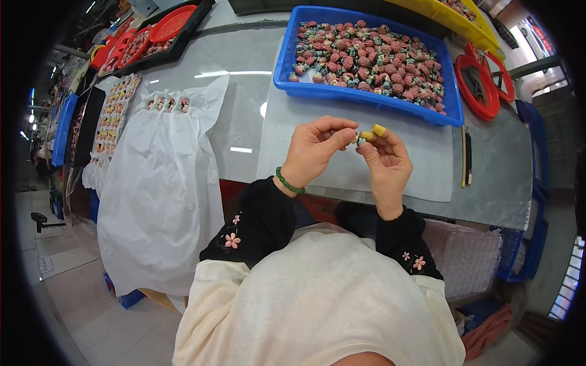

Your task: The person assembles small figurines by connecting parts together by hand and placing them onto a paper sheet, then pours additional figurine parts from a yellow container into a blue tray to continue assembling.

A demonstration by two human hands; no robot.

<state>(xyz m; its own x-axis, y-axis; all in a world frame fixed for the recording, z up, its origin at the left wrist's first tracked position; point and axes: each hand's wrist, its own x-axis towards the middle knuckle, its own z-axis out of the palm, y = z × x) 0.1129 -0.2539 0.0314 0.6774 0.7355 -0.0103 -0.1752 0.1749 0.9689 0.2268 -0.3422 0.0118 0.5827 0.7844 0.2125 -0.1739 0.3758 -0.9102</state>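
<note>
My left hand (316, 149), a green beaded bracelet at its wrist, pinches a small painted figurine (359, 139) between thumb and fingertips. From the other side my right hand (390, 169) also grips this figurine. Yellow finger covers (378, 130) sit on fingers of the right hand. Fingertips hide most of the piece, so its full shape cannot be made out. Both hands are held over a pale sheet (287, 137) on the table. Just beyond them stands a blue tray (390, 110) heaped with small pink and green figurines (366, 58).
Two thin sticks like brushes or pens (466, 155) lie right of the sheet. Red round trays (482, 97) are at the far right, a yellow tray (448, 18) behind. On the left, white paper (162, 183) bears several figurines and drapes over the table's edge. A dark tray (177, 52) stands beyond.
</note>
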